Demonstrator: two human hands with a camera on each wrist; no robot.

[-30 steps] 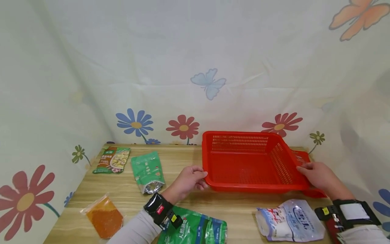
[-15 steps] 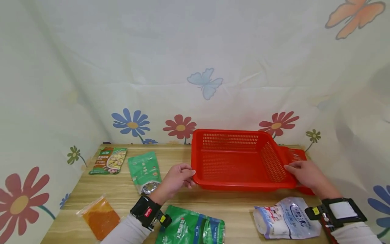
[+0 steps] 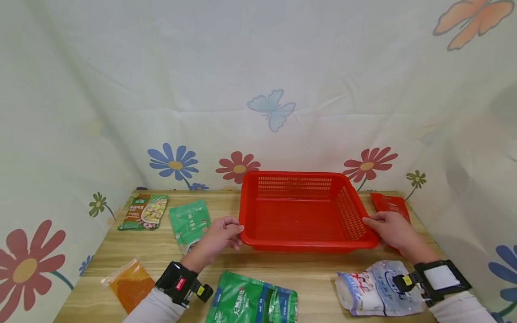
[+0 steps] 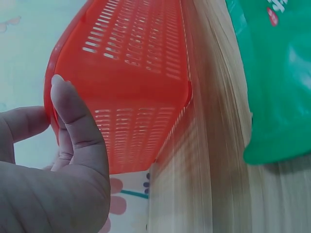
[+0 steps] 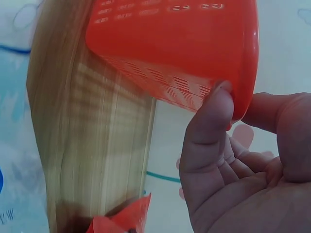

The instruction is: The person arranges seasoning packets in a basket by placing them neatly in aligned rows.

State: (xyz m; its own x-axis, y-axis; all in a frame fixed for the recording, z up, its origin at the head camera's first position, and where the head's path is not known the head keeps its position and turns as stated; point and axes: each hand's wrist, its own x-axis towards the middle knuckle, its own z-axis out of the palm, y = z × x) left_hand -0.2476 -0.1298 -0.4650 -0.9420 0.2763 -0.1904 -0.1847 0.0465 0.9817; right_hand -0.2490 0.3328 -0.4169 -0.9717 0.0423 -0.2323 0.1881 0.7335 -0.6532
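A red plastic basket (image 3: 299, 220) with slotted walls is held between both hands near the back of the table; nothing lies inside it. My left hand (image 3: 220, 235) pinches its rim at the left front corner, thumb on one side and fingers on the other. At the right front corner my right hand (image 3: 392, 229) grips the rim the same way. In the left wrist view the basket's outer wall (image 4: 131, 92) shows beside the thumb. The right wrist view has the basket corner (image 5: 170, 39) between thumb and fingers.
A red packet (image 3: 389, 204) lies behind my right hand. Green pouches (image 3: 191, 220) (image 3: 254, 298), a brown-green packet (image 3: 143, 211), an orange-filled bag (image 3: 131, 285) and a blue-white pouch (image 3: 377, 289) lie around the wooden table (image 3: 315, 273). A patterned curtain (image 3: 194, 89) stands behind.
Both hands have moved left with the basket. The red packet, partly covered before, now shows more fully to the basket's right. My left arm now hides part of the upper green pouch.
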